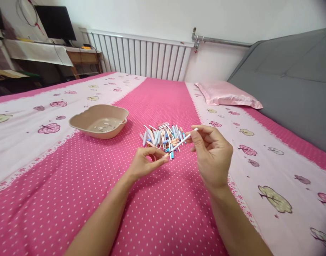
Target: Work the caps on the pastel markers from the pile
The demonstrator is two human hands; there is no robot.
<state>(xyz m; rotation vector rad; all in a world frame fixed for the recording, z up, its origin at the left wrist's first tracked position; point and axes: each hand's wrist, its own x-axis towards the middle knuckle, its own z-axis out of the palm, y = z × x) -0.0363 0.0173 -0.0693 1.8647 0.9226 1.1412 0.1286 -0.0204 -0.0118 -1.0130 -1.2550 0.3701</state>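
My right hand (212,151) pinches a thin white stick with a blue tip (182,142) between thumb and fingers, held slanted above the bed. My left hand (147,161) hovers just left of it, fingers curled together in a pinch near the stick's blue lower end; whether it grips that end I cannot tell. Behind both hands lies a small heap of short sticks (163,137) in white, blue, orange and pink on the pink dotted sheet. A beige scalloped bowl (99,121) with a few small pieces inside sits to the left of the heap.
The bed's pink dotted sheet (72,199) has white side bands printed with trees. A pink pillow (227,94) lies at the back right by a grey headboard (291,78). A white radiator (141,57) lines the far wall; a desk with a monitor (56,23) stands back left.
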